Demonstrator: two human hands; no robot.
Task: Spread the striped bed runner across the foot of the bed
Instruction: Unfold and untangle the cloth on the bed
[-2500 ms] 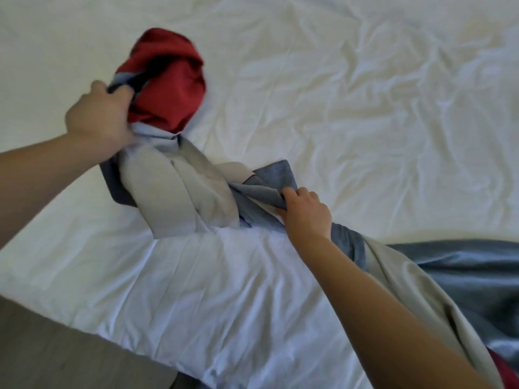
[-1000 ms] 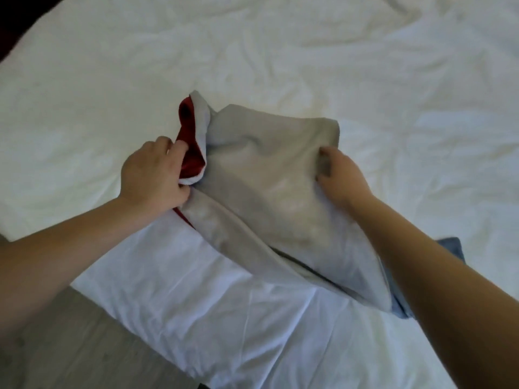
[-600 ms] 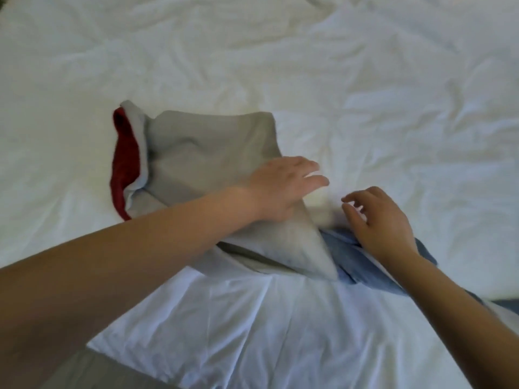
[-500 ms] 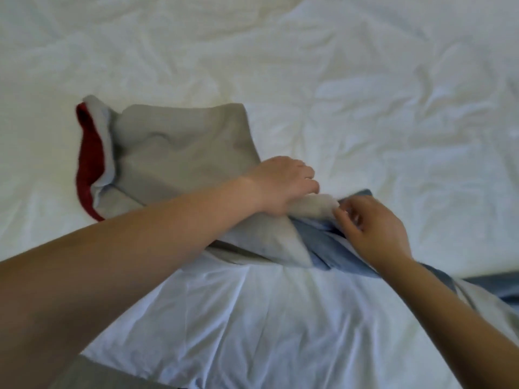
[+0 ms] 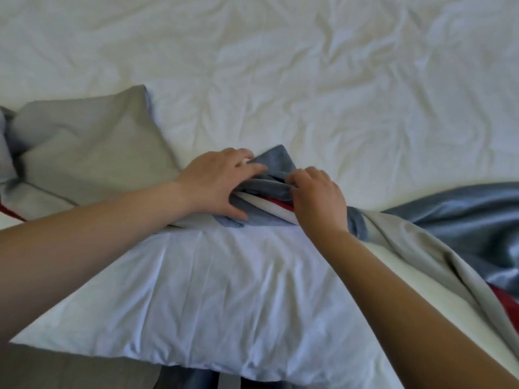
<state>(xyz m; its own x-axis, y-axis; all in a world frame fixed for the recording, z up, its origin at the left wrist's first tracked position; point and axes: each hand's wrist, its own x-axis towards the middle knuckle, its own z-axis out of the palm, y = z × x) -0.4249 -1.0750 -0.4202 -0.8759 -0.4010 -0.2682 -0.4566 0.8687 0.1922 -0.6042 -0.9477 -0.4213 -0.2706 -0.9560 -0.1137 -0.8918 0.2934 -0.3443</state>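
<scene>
A: Where does the bed runner (image 5: 95,155) lie?

B: Along the near edge of the bed (image 5: 309,80), but only partly flat. Its left stretch lies grey side up and fairly smooth. The middle is twisted into a rope of blue, white and red folds, and the right stretch trails off rumpled.

A: And the hands?

B: Both are at the twist. The left hand (image 5: 222,186) presses on a blue fold with fingers nearly straight. The right hand (image 5: 317,200) has its fingers curled, pinching the fold just beside it.

A: So how far along?

B: About midway, I judge: laid across, not spread. The twist needs opening, then the right side smoothing.
</scene>
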